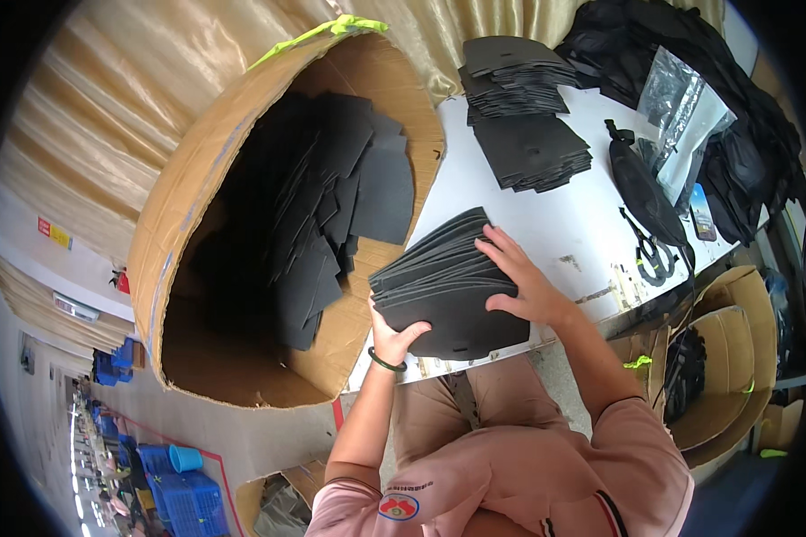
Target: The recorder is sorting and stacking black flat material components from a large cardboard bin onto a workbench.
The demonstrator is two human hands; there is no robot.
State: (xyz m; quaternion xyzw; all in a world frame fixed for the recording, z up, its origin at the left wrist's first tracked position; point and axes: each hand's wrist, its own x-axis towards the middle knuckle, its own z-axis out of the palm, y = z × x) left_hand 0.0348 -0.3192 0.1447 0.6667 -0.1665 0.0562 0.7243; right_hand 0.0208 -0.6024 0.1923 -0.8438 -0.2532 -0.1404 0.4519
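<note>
A thick stack of black foam sheets (461, 309) rests at the near edge of the white table, its layers fanned along the far side. My left hand (392, 338) grips its left edge, thumb on top and the other fingers mostly hidden. At the right edge my right hand (524, 285) holds the stack with its fingers along the side and the thumb over the top sheet. To the left, a large cardboard box (412, 98) lies with its opening toward the table, with many loose black sheets (381, 192) inside.
Further black stacks (533, 148) stand at the table's back. On the right are scissors (647, 255), a black pouch (640, 183), a phone (702, 212), a clear plastic bag (681, 116) and black fabric (743, 170). Below right sits another cardboard box (734, 358).
</note>
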